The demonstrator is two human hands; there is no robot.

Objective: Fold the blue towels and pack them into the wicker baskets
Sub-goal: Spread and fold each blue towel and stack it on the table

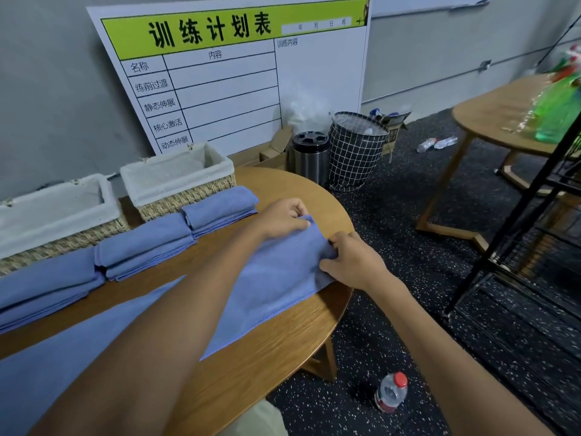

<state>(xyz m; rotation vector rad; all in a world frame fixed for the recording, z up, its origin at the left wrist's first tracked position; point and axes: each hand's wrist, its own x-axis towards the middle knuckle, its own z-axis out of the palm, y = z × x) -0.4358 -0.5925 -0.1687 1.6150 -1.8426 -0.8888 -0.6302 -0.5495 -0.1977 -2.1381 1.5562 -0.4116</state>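
Observation:
A long blue towel [276,278] lies spread across the round wooden table [270,360]. My left hand [283,217] pinches its far corner near the table's right edge. My right hand [352,259] pinches the nearer corner of the same end. Three folded blue towels lie in a row behind it: one at the right [220,209], one in the middle [144,243] and one at the left [47,281]. Two wicker baskets with white cloth liners stand at the back, one in the middle [179,180] and one at the left [53,215]. Both look empty.
A white schedule board [239,77] leans on the wall behind the baskets. On the floor stand a steel bin [309,158], a checked fabric bin [355,152] and a red-capped bottle [391,391]. A second wooden table [490,118] and a black metal rack [518,215] are at the right.

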